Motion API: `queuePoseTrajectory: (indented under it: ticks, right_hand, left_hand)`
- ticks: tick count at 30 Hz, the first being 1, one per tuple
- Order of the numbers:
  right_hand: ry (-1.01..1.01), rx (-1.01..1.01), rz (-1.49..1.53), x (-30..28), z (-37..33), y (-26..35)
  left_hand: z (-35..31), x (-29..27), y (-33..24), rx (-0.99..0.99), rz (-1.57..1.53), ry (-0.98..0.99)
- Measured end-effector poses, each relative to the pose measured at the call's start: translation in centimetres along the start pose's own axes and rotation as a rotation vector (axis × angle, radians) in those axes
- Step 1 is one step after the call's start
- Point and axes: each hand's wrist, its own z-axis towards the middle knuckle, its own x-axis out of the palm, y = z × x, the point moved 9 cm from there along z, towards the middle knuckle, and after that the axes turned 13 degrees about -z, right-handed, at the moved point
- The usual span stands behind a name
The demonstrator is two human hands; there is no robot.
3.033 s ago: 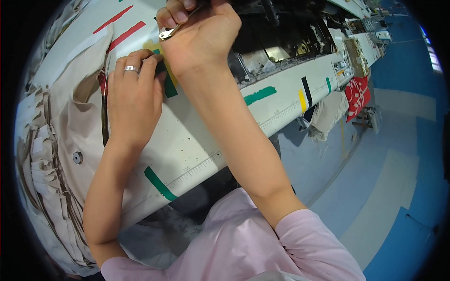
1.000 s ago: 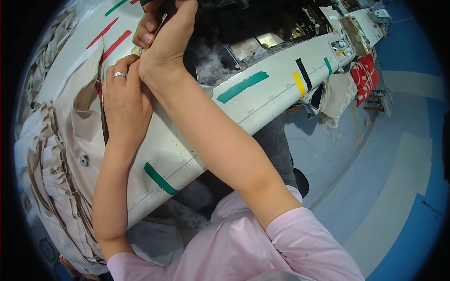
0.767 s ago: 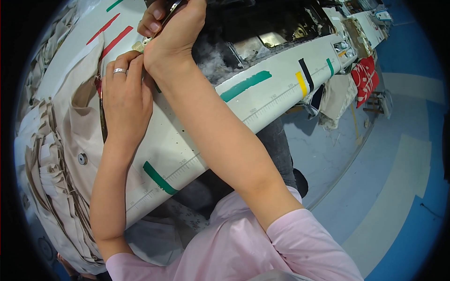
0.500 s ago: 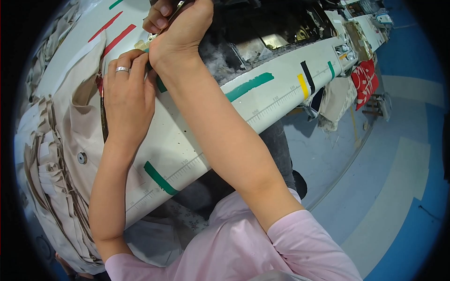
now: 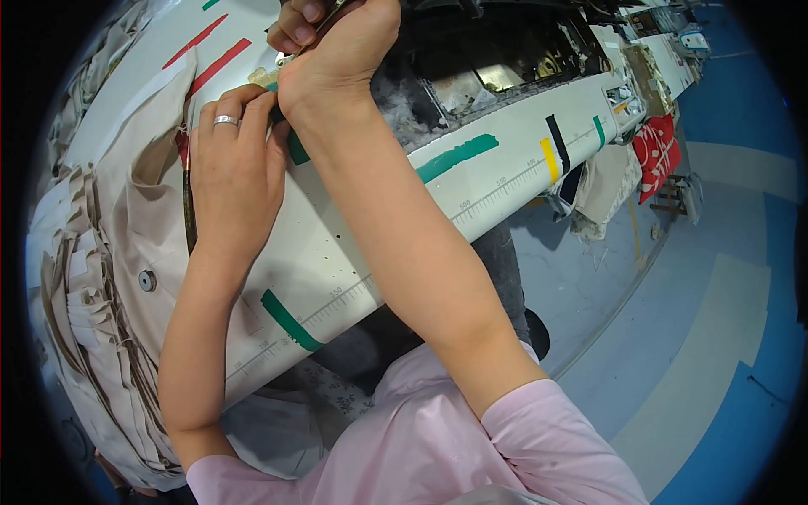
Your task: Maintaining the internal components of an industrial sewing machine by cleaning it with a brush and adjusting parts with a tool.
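Right hand [image 5: 349, 52]: curled round a metal tool [image 5: 326, 27].
Metal tool: in its grip, one o'clock from the left hand [image 5: 236, 172].
Left hand: palm down on the bench [image 5: 303, 244]; cannot tell whether gripping.
Beige cloth [image 5: 139, 227]: at its eight o'clock.

A white surface [image 5: 324, 273] slants from lower left to upper right of the frame. At right, the floor [image 5: 589, 273] is pale grey, shaded beneath the surface's edge, then blue with lighter bands [image 5: 707, 337].
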Motion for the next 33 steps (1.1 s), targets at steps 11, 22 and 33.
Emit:
queuePoseTrajectory:
  ticks: [11, 22, 33]
  right_hand:
    - [-0.004, -0.035, 0.08, 0.3, 0.5, 0.0]
    - [-0.042, -0.036, 0.02, 0.2, 0.4, 0.1]
    - [-0.098, -0.028, -0.06, -0.5, -0.4, 0.2]
  left_hand:
    - [0.1, 0.1, -0.1, 0.007, 0.008, 0.009]
    - [-0.1, 0.2, 0.1, -0.002, 0.022, 0.013]
    - [0.0, 0.2, -0.1, 0.008, 0.025, 0.008]
